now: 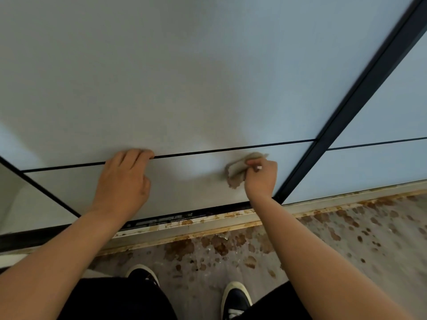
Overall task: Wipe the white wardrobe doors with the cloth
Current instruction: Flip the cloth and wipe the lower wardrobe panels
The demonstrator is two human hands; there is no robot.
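My right hand [261, 179] grips the bunched cloth [238, 172] against the lower panel of the white wardrobe door [184, 77]; my left hand [124, 179] rests flat there, fingers relaxed, holding nothing.

A: Where is the cloth [236, 168]?
B: Bunched in the person's right hand [262, 179], pressed on the white wardrobe door [184, 77], just under its thin dark seam [196, 153].
A: And the left hand [122, 183]?
B: It rests on the same door, fingertips at that seam.
A: Below?
B: A rust-stained track [208, 224], a blotched floor [346, 241], two dark shoes [235, 296] with white soles
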